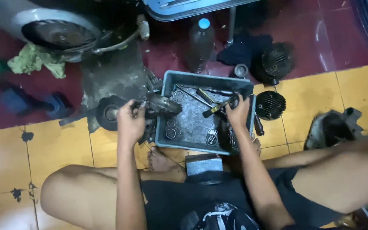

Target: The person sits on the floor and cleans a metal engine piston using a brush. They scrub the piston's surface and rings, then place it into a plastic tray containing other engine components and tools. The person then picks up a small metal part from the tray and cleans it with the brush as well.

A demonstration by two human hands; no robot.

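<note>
- Far left: a crumpled green rag (37, 61) lies on the dark red floor, beside a grey scooter mudguard and wheel (47, 27).
- Left of centre: a round black engine part (107, 113) sits on the floor, just left of the left hand.
- Left hand (129, 121): fingers curled shut around one end of a greasy metal engine part (162, 104). The part is held over the left rim of the tray, its far end reaching above the tray's floor.
- Centre: a grey plastic tray (173, 79) rests on the floor in front of the seated person. It holds metal rings and loose tools.
- Far centre: a dark plastic bottle with a blue cap (200, 44) stands upright beyond the tray.
- Right hand (237, 114): over the right side of the tray, fingers closed on a black-and-yellow handled tool (219, 106), which slants across the tray.
- Right of tray: a finned black cylinder (270, 104) lies on the yellow tiles; a second finned part (277, 61) sits farther off.
- Far right: a dark engine casing (333, 127) sits near the person's right leg.
</note>
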